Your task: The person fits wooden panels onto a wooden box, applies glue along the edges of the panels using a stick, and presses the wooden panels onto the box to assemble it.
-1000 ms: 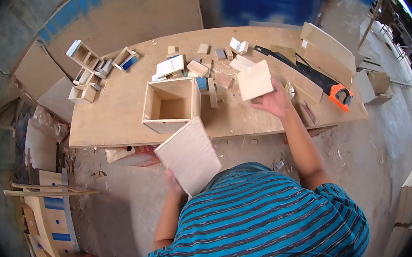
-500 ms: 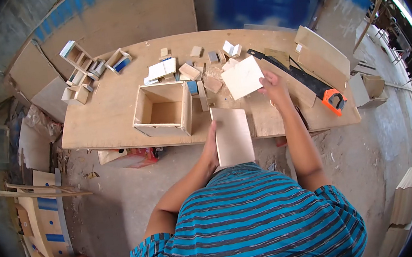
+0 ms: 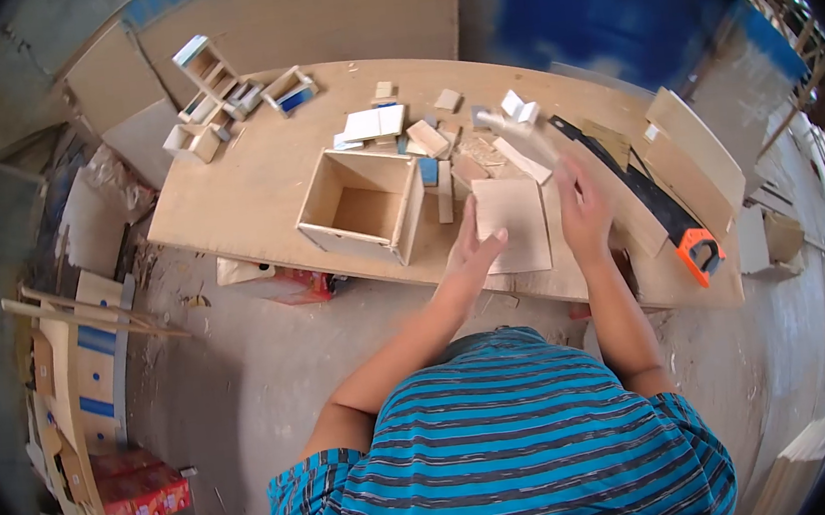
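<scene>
My left hand grips a rectangular light wooden board by its left side, thumb on its face, over the table's front edge. Just right of the board is my right hand, raised above the tabletop, its fingers smeared by motion. A blurred pale flat piece extends up and left from near those fingers; whether they hold it cannot be made out. Left of the board, an open-topped wooden box stands on the table. Small wooden blocks and a white panel lie behind the box.
A handsaw with an orange handle rests at the table's right, beside leaning wooden panels. Small wooden assemblies stand at the far left of the tabletop. Boards and a red carton are on the floor at left.
The view has shifted, moving the table scene rightward. My left hand has raised its board forward over the table edge. The pale square panel in my right hand no longer shows its broad face clearly.
</scene>
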`<state>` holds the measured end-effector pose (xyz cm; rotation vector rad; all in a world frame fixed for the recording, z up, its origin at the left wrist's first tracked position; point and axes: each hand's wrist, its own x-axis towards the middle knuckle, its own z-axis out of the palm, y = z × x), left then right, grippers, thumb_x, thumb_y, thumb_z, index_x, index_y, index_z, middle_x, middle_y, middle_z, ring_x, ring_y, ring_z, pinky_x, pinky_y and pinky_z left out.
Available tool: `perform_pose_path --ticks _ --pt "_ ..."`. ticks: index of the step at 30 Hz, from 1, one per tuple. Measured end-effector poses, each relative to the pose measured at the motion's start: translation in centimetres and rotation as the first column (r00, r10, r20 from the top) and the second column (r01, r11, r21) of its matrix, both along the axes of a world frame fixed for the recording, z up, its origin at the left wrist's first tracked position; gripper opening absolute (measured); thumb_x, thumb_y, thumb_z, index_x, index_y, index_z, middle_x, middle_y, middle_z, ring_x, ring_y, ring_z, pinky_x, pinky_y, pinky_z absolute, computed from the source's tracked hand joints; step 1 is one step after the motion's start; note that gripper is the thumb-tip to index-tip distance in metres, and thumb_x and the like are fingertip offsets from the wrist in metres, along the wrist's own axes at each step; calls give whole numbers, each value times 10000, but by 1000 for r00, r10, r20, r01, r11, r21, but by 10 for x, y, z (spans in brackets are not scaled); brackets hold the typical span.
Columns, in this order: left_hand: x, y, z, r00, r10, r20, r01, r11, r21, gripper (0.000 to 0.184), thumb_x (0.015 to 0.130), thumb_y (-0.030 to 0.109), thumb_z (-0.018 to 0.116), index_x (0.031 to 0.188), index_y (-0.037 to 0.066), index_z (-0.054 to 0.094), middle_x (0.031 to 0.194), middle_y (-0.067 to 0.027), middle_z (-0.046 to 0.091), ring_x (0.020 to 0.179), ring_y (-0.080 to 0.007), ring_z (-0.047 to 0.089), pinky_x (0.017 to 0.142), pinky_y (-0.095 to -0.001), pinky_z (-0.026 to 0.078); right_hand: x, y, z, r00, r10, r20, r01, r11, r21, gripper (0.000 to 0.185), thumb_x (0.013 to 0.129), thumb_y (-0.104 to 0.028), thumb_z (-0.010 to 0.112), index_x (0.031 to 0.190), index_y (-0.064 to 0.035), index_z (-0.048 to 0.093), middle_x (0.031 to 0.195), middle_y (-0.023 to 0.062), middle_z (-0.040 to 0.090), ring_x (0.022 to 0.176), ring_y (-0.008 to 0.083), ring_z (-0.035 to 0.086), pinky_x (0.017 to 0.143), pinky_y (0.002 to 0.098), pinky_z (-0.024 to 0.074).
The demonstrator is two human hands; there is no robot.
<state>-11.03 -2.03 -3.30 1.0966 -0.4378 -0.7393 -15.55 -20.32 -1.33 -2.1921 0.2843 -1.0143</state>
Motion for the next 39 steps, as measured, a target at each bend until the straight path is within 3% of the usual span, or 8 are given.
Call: perform_pose_path --ticks 2,4,5,11,13,17,26,39 --pt "-1 13 1 986 47 -162 -76 980 -183 726 930 292 534 1471 24 132 1464 -170 286 1334 -248 339 1082 -377 299 -9 16 -3 966 247 71 -188 866 -462 301 831 -63 637 1131 -46 643 1147 119 648 1119 259 596 958 346 459" --pt "0 35 18 929 -23 -370 -111 935 -337 597 931 252 533 1425 18 291 1328 -138 490 1200 -224 508 998 -364 433 -15 40 7 898 439 -36 -382 734 -562 323 801 -103 667 1124 -92 656 1148 122 643 1140 272 583 954 348 470" --pt "-2 37 25 922 225 -316 -304 925 -229 442 921 240 549 1288 16 444 1141 -80 592 985 -171 611 804 -338 545 -14 50 14 849 520 -95 -464 648 -604 334 786 -123 682 1120 -116 662 1149 124 641 1151 278 577 952 350 475" --pt "37 102 37 855 512 -79 -514 857 -11 346 839 155 661 1139 13 563 852 -17 642 647 -70 585 488 -217 439 45 70 54 936 352 -10 -342 902 -264 358 807 -192 684 1143 -74 642 1176 111 628 1071 262 614 889 319 497" --pt "54 116 43 821 571 20 -571 821 10 395 832 142 668 1185 0 561 852 -13 649 627 -47 548 480 -209 404 79 71 62 786 599 -157 -538 786 303 359 820 -211 680 1124 -25 642 1058 97 672 922 202 658 804 285 517" --pt "101 137 50 709 620 335 -689 710 144 487 827 124 671 1271 -25 534 884 -22 656 656 -53 551 537 -204 426 156 82 56 585 782 -216 -581 589 562 329 858 -165 640 1116 40 640 840 37 650 718 92 587 717 235 509" --pt "186 181 -20 560 563 608 -797 565 211 444 737 226 754 1105 -8 673 873 -93 654 769 -138 598 702 -262 473 237 114 23 703 509 -496 -491 853 180 232 700 -322 723 766 -101 747 682 75 684 634 190 652 644 316 517" --pt "172 186 -12 541 313 781 -779 536 326 355 783 269 668 1071 62 699 837 -140 651 799 -215 619 729 -307 479 226 117 17 723 363 -588 -429 903 30 228 705 -344 725 824 -152 761 820 76 712 770 245 674 707 352 524"
